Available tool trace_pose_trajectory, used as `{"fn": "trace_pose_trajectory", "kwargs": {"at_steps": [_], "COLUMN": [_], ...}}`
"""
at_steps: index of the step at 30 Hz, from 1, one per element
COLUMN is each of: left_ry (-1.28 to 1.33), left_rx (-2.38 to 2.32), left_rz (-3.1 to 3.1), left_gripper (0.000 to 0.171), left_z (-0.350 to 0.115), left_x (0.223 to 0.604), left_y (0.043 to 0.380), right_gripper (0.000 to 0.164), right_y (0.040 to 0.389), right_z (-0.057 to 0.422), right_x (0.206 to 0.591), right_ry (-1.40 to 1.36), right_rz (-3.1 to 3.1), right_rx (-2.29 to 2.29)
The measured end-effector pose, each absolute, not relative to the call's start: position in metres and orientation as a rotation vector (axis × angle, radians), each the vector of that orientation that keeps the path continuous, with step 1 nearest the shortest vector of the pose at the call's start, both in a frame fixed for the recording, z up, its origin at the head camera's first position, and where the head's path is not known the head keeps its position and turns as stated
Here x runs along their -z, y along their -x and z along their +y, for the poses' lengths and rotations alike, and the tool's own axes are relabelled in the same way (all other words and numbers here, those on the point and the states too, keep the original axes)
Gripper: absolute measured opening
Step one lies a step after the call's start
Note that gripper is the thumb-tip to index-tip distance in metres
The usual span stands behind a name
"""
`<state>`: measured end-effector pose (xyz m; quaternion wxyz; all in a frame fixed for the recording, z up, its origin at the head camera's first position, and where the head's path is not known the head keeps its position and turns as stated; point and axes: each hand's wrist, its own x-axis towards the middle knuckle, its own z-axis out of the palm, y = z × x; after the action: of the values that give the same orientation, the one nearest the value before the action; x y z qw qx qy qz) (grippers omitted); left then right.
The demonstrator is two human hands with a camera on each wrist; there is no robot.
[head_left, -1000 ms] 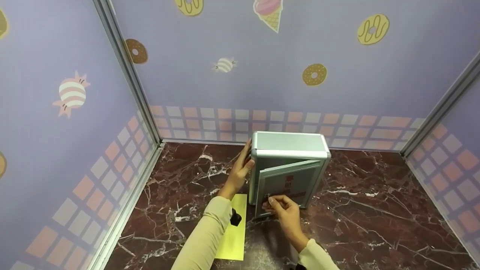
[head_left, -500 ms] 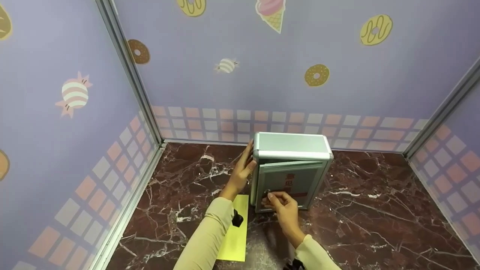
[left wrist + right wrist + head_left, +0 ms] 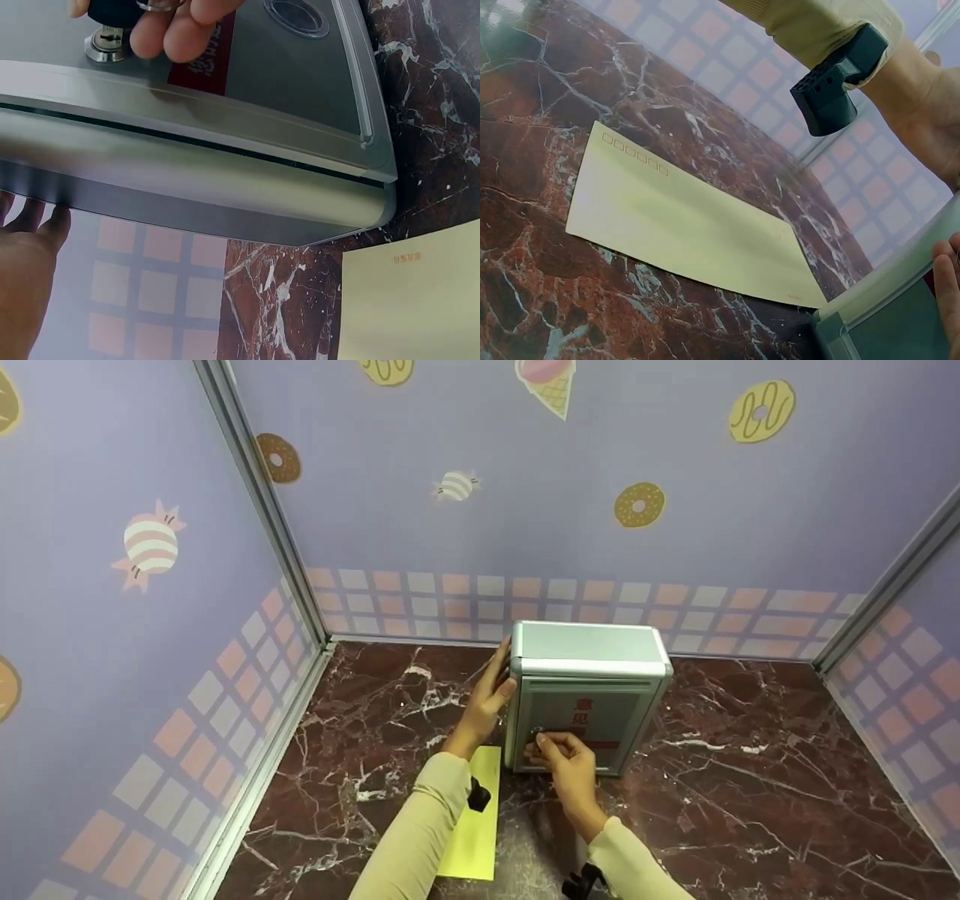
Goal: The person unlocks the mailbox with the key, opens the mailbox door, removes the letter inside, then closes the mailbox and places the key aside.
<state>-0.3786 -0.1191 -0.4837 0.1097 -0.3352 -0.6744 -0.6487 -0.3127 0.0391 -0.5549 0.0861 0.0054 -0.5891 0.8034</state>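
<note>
A silver metal suggestion box [image 3: 589, 643] with red characters stands upright on the marbled tabletop, its front door [image 3: 631, 709] flush in the frame. Against the box's left side rests my left hand [image 3: 481, 711], fingers extended along the wall and thumb near the front edge. My right hand [image 3: 574, 771] is at the door's left part and pinches a key with a black head [image 3: 114, 10]; the key sits in a round lock [image 3: 105, 46]. Part of the key is hidden behind the fingers. A yellow envelope [image 3: 471, 844] lies flat left of the box, partly under my left forearm.
Behind the box rises a purple wall [image 3: 547, 540] with pink and white squares. Side walls with metal corner posts [image 3: 255, 495] bound the marbled tabletop [image 3: 757, 780] left and right. Black wrist devices [image 3: 829, 90] stick out from both sleeves.
The box's door stood ajar and has swung inward until flush with the frame, my right hand moving forward with it. My left hand has stayed on the box's side.
</note>
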Motion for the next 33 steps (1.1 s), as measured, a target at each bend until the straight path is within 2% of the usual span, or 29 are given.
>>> {"fn": "trace_pose_trajectory", "kwargs": {"at_steps": [33], "left_ry": [1.007], "left_rx": [1.917], "left_rz": [-1.976], "left_gripper": [0.060], "left_z": [-0.1196], "left_x": [0.4833], "left_y": [0.3790], "right_gripper": [0.021], "right_y": [0.3198], "right_z": [0.0384], "right_x": [0.5561], "right_ry": [0.033], "right_rz": [-1.867], "right_rx": [-2.317]}}
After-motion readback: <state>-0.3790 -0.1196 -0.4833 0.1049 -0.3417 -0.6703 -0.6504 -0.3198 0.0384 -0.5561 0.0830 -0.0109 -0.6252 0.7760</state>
